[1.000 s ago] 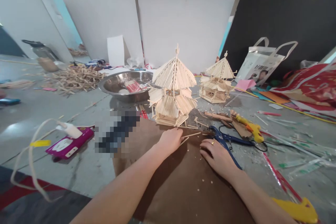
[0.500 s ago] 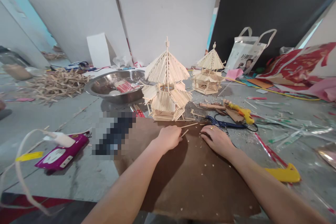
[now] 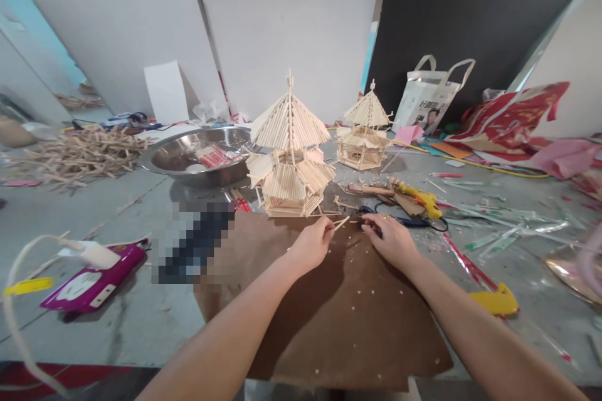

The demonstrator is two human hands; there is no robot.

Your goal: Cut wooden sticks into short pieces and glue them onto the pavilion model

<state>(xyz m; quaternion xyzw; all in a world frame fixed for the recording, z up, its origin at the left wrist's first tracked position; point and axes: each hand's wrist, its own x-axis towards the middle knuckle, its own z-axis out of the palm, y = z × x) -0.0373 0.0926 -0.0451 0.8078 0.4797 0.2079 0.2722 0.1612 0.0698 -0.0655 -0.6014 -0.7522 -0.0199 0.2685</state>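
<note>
My left hand (image 3: 311,245) is over the brown board (image 3: 338,301), thumb and fingers pinching a thin wooden stick (image 3: 341,223) that points up and right. To its right, my right hand (image 3: 394,240) has its fingers curled over a dark blue-handled tool (image 3: 408,222); the hand hides much of it, so its exact kind cannot be told. Just behind the board stands a tiered pavilion model (image 3: 290,163) built from wooden sticks. A smaller stick pavilion (image 3: 363,138) is farther back to the right.
A metal basin (image 3: 162,166) with packaged sticks sits behind left, beside a heap of sticks (image 3: 89,153). A purple power strip (image 3: 96,279) lies at left. On the right are a yellow glue gun (image 3: 421,199), a yellow-handled tool (image 3: 496,301), plastic wrappers (image 3: 505,238) and a bag (image 3: 426,100).
My left hand has lifted slightly and turned, with the stick now angled upward. My right hand's fingers have curled onto the blue-handled tool. The whole view has shifted a little.
</note>
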